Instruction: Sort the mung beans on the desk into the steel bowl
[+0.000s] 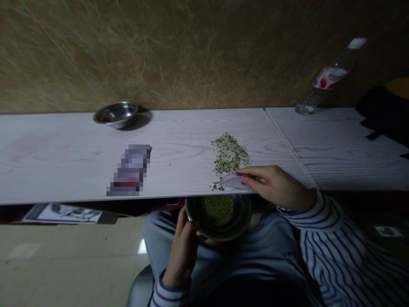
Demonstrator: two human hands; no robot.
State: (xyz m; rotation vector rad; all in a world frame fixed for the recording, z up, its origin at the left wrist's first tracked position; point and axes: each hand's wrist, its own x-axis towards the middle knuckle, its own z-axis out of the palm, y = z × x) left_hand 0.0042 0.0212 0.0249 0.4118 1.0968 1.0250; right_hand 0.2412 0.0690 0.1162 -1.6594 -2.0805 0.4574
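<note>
Below the table's front edge, my left hand (pixel 186 243) grips the left rim of a metal bowl (pixel 220 233) that holds many green beans (pixel 217 209). My right hand (pixel 271 182) is over the front edge of the white wood-grain table (pixel 179 157), its fingers pinching a thin, clear, curved piece (pixel 234 181) that looks like plastic. This piece lies against the near side of a spread of green beans mixed with white grains (pixel 230 154). A few loose green beans lie just left of it, near the edge.
An empty metal bowl (pixel 116 115) stands at the back left. A blurred-out flat object (pixel 130 170) lies in front of it. A clear bottle (pixel 329 78) with a white cap stands at the back right, beside a dark item (pixel 386 111). Papers (pixel 68 213) show under the tabletop.
</note>
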